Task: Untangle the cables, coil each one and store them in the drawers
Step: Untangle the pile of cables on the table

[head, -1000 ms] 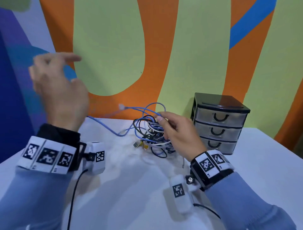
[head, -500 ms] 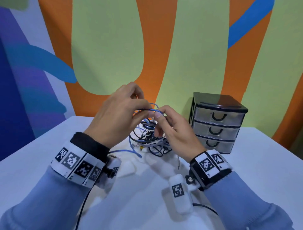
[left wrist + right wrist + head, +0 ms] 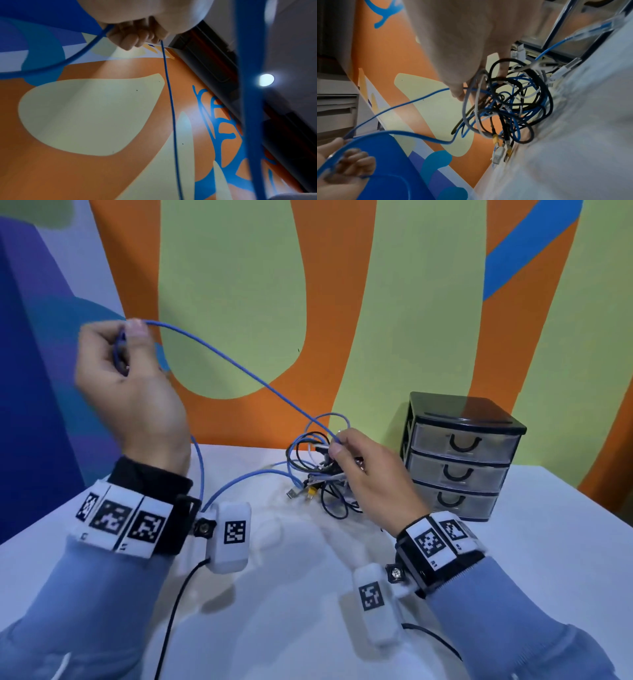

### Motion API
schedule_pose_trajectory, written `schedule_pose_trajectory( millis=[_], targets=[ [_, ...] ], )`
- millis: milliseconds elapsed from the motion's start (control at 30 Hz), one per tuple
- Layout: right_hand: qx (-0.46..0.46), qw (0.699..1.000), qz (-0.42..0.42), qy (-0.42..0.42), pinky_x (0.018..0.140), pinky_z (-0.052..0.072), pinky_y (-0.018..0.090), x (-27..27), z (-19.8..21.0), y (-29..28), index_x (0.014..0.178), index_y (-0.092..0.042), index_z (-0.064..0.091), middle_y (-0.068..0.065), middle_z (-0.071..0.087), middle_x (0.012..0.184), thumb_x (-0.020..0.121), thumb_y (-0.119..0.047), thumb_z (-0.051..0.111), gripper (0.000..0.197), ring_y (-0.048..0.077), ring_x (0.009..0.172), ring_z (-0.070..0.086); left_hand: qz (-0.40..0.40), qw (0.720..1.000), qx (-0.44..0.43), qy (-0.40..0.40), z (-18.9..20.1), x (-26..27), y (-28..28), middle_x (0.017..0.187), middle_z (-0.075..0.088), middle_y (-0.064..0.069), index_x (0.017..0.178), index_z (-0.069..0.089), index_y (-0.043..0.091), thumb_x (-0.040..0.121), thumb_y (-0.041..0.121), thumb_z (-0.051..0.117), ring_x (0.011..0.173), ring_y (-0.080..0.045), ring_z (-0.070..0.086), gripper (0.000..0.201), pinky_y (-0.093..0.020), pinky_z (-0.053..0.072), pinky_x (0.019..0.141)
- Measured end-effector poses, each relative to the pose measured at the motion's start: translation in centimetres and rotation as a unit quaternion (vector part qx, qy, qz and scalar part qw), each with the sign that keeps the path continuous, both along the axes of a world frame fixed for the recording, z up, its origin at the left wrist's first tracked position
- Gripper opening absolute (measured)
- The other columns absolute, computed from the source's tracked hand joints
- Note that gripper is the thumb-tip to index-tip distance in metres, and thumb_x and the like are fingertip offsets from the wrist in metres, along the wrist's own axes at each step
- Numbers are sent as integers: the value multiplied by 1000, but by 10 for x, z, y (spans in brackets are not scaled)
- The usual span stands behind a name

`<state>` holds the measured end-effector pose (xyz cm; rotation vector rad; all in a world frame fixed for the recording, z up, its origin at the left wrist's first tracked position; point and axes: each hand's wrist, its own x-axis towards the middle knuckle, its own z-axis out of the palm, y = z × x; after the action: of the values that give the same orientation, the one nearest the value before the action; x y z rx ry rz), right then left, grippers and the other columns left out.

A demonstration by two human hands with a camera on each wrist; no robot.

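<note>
A tangle of blue, black and white cables (image 3: 320,474) (image 3: 510,105) lies on the white table (image 3: 548,542) left of the drawer unit (image 3: 460,455). My left hand (image 3: 126,361) (image 3: 135,35) is raised high at the left, fingers curled round a blue cable (image 3: 236,368) (image 3: 171,108) (image 3: 399,104). That cable runs taut down to my right hand (image 3: 342,446) (image 3: 458,93), which pinches it just above the tangle. A slack part of the blue cable (image 3: 239,481) loops down behind my left wrist back to the pile.
The black-framed drawer unit has three clear drawers, all closed, and stands at the back right against the painted wall (image 3: 394,302). Loose connectors (image 3: 301,493) poke out at the tangle's front. Bare white tabletop stretches in front and to the right.
My left hand came in to the tangle, took hold of the blue cable, then swung up and left, drawing the cable out taut. My right hand stayed at the pile.
</note>
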<state>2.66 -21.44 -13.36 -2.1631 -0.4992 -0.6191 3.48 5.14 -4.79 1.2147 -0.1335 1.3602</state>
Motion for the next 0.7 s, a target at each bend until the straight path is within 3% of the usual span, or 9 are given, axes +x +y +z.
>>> schedule_pose_trajectory(
  millis=[67,133,233,300,367,433,467,567,700],
  targets=[
    [19,1000,-5,-9,69,54,48,-1,2,-2,101,-32,62,0,73,86,108,-41,50,17,26,73,61,31,992,59,103,-2,0,-1,89,61,-3,93,69,29,95,38,60,80,-26,57,14,-42,51,81],
    [20,1000,-2,-19,68,53,47,-1,3,-5,103,-32,65,0,73,84,108,-41,52,17,24,73,61,106,966,155,177,-5,-7,-9,119,59,-6,117,73,28,92,28,58,113,-25,59,30,-31,43,105],
    [-8,1000,6,-23,72,51,47,0,3,-4,103,-33,67,5,66,78,108,-40,52,17,25,75,58,138,917,362,101,-5,-29,-36,144,51,-10,137,68,29,85,17,55,135,-30,47,55,-46,35,118],
    [-24,999,20,-16,73,51,47,-2,3,-2,104,-31,68,4,65,77,107,-39,55,16,22,74,57,67,856,510,57,-6,-37,-56,148,54,-3,137,68,31,88,23,55,139,-26,49,52,-58,31,120],
    [-22,999,43,-13,73,52,45,-6,4,-1,105,-30,69,0,67,80,107,-35,57,13,18,73,57,34,780,616,103,-16,-37,-70,140,61,8,139,66,38,97,42,52,136,-14,53,44,-59,24,125],
    [-10,998,58,-13,75,54,41,-9,6,-1,107,-31,68,-5,71,88,107,-31,56,12,15,80,63,38,722,669,175,-28,-32,-74,118,69,14,136,65,39,100,58,46,116,-13,62,46,-44,36,114],
    [-8,998,61,-11,75,54,39,-9,6,-1,107,-31,68,-6,72,90,107,-30,56,13,15,83,64,31,719,669,186,-32,-27,-73,102,69,14,128,70,37,100,59,47,101,-15,64,42,-36,41,95],
    [-27,998,50,-2,77,54,42,-11,5,2,107,-30,68,-6,71,89,103,-31,60,9,18,83,63,-8,760,629,165,-34,-20,-68,69,56,16,94,77,29,100,41,65,68,-7,53,18,-32,29,61],
    [-58,998,-13,-11,104,47,32,-7,2,-1,119,-33,71,-12,70,124,88,0,60,46,17,117,60,-151,790,565,183,-29,-33,-70,59,51,7,78,72,23,94,40,67,57,-12,43,24,-35,33,57]
  ],
)
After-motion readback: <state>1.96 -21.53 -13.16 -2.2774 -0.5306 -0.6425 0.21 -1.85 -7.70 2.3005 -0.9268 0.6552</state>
